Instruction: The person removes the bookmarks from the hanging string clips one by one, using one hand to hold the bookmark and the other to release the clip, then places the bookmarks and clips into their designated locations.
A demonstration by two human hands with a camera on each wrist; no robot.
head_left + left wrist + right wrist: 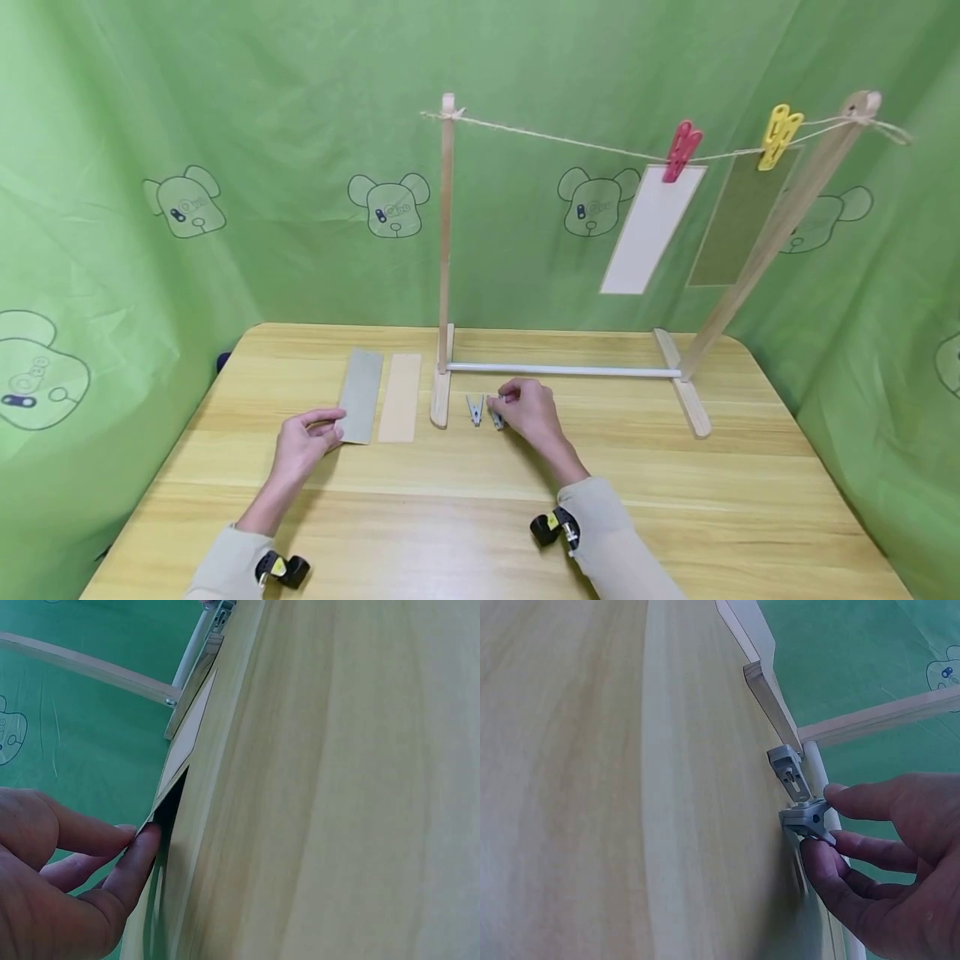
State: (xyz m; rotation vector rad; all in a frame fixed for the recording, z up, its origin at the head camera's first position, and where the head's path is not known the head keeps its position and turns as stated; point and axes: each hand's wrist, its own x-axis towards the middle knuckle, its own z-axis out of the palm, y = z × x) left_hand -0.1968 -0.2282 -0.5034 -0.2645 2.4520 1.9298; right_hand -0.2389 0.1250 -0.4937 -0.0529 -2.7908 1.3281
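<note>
My left hand (296,448) pinches the near left edge of a grey-green card (363,396). In the left wrist view that edge sits between thumb and fingers, tilted up off the table with a dark gap beneath. A peach card (401,398) lies flat just to its right. My right hand (532,412) pinches a grey clothespin (808,820) between thumb and fingers, low at the tabletop. Beside it is a second grey clothespin (476,410), which the hand does not hold.
Behind stands a wooden frame with a left post (446,242), a right post (780,225) and a white bar (562,369). From its string (555,135) hang a white card (651,233) under a red clothespin (682,152) and an olive card (738,225) under a yellow clothespin (780,137).
</note>
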